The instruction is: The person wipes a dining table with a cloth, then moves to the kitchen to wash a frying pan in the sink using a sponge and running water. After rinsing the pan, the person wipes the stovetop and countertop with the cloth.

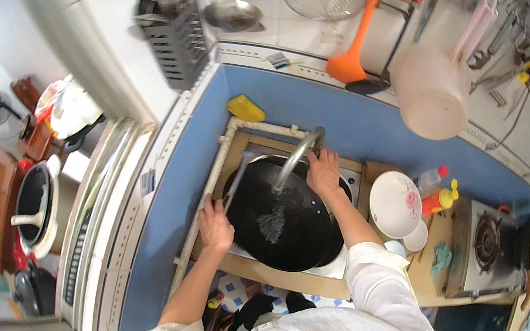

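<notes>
A black wok [283, 237] sits tilted in the metal sink [334, 269], its inside turned up towards me. From the curved metal faucet [295, 157] water falls into it, and a patch of water glistens on the dark surface. My left hand [215, 224] grips the wok at its left edge, beside a pale pipe. At the upper right of the wok, close behind the faucet, my right hand [324, 173] is curled on its rim. The fingertips of both hands are partly hidden. Another dark rounded edge shows beneath the wok on the right.
A yellow sponge [245, 109] rests on the ledge behind the sink. To the right are a flowered white bowl [394, 204], a yellow-capped bottle [440, 200], a green cloth [441, 258] and a gas stove [488, 240]. Utensils and a pale plastic dipper [431, 96] hang above.
</notes>
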